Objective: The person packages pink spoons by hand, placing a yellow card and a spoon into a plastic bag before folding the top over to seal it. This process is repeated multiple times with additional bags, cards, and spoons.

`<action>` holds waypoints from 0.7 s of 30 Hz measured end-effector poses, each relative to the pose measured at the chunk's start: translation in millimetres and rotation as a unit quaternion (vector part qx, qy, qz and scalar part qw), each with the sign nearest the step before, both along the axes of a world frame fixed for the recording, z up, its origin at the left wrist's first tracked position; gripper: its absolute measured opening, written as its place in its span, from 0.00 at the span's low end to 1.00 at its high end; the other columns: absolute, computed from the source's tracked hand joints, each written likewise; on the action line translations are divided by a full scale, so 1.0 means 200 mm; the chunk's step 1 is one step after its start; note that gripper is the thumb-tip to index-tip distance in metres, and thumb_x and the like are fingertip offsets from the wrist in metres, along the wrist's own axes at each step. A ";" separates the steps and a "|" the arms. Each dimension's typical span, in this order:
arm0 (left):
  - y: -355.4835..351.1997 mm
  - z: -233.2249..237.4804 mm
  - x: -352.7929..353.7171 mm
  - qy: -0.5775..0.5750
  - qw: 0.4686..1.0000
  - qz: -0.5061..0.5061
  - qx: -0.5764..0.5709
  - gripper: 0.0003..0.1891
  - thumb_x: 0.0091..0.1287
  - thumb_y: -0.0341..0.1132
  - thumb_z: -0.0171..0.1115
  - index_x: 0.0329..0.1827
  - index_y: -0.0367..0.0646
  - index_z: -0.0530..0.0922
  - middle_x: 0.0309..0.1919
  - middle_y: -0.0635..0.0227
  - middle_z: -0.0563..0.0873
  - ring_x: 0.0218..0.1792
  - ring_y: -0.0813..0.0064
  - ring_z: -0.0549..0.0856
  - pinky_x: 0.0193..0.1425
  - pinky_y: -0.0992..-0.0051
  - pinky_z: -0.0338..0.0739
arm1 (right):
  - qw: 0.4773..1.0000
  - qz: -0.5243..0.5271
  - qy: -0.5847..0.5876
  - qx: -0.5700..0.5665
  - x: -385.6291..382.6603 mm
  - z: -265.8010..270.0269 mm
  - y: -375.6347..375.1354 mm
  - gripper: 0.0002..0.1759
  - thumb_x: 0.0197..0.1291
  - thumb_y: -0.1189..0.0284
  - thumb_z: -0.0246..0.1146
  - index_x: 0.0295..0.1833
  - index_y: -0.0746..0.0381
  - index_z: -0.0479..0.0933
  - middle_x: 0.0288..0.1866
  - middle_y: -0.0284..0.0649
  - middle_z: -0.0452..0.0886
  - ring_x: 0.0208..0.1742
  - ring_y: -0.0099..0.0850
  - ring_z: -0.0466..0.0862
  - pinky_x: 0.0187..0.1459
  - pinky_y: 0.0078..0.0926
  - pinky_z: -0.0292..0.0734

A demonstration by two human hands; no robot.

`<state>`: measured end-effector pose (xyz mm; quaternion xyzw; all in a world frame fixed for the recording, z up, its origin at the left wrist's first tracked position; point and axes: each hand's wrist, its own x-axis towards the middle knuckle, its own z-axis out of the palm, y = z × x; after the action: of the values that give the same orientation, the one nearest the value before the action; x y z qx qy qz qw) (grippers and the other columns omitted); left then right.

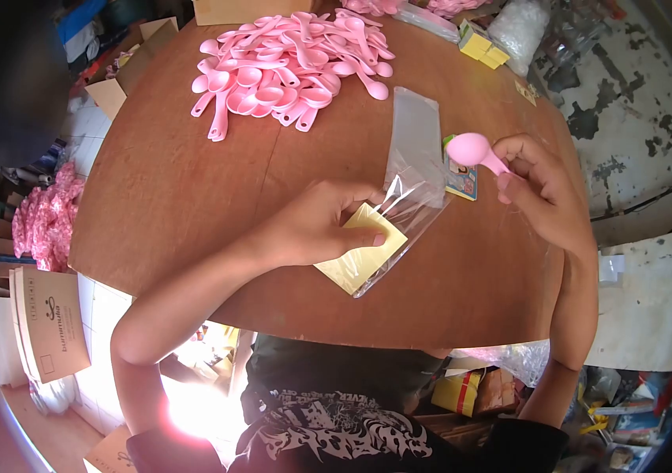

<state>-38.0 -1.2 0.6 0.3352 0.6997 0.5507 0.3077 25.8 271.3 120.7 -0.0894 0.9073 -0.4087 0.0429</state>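
Observation:
My left hand [328, 225] pinches a clear plastic bag [411, 217] that has a pale yellow card [356, 256] in its lower end, thumb on top of the card. Between finger and thumb, my right hand [545, 189] grips a pink spoon [470, 150] by its handle, bowl turned toward the left. Beneath the spoon lies a small stack of printed cards [462, 181], partly covered by it. Flat clear bags [415, 118] rest on the table just beyond the held bag. Farther off is a big heap of pink spoons [281, 71].
The round-edged wooden table [170, 189] reaches up to my body. At its far right are small yellow boxes [482, 47] and a bulging clear plastic bag [519, 31]. A cardboard box [249, 9] stands behind the heap. Cartons [48, 323] are on the left floor.

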 end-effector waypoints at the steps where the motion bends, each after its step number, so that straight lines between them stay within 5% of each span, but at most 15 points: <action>1: 0.00 -0.01 0.00 -0.001 1.000 -0.001 0.001 0.19 0.65 0.30 0.69 0.58 0.36 0.79 0.39 0.67 0.88 0.38 0.84 0.83 0.41 0.78 0.78 | 0.999 0.032 -0.007 0.013 0.01 0.01 0.00 0.11 0.68 0.79 0.57 0.54 0.65 0.75 0.44 0.33 0.80 0.41 0.20 0.77 0.43 0.20 0.74; 7: -0.01 0.01 0.01 0.032 0.999 -0.012 0.017 0.19 0.65 0.30 0.69 0.58 0.36 0.78 0.39 0.65 0.88 0.38 0.85 0.83 0.40 0.78 0.78 | 0.989 0.079 0.077 0.099 -0.02 0.01 -0.04 0.09 0.63 0.81 0.62 0.48 0.67 0.81 0.39 0.35 0.83 0.39 0.20 0.79 0.40 0.20 0.73; 11: -0.01 0.02 0.02 0.022 1.000 0.000 0.008 0.20 0.65 0.31 0.70 0.59 0.35 0.77 0.40 0.65 0.89 0.39 0.84 0.84 0.41 0.77 0.79 | 0.987 0.102 0.018 0.124 -0.04 0.07 -0.08 0.08 0.63 0.80 0.62 0.47 0.67 0.82 0.38 0.35 0.83 0.38 0.21 0.79 0.39 0.21 0.72; 17: 0.00 0.04 0.05 0.052 0.997 0.021 0.051 0.23 0.64 0.32 0.71 0.60 0.35 0.76 0.44 0.62 0.88 0.43 0.81 0.85 0.46 0.76 0.79 | 0.982 0.153 -0.025 0.105 -0.09 0.01 -0.15 0.09 0.63 0.77 0.64 0.48 0.66 0.82 0.37 0.34 0.82 0.35 0.20 0.78 0.37 0.21 0.72; 21: -0.01 0.04 0.04 0.014 0.996 0.007 0.084 0.24 0.65 0.30 0.70 0.62 0.35 0.74 0.49 0.62 0.87 0.50 0.79 0.84 0.52 0.76 0.79 | 0.990 0.075 -0.112 -0.042 -0.10 -0.01 -0.20 0.11 0.64 0.75 0.64 0.51 0.67 0.78 0.36 0.33 0.82 0.31 0.18 0.77 0.33 0.17 0.72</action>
<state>-29.0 -2.5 8.2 0.3628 0.6574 0.6050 0.2649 6.2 231.2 118.6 -0.1122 0.8696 -0.4495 0.1710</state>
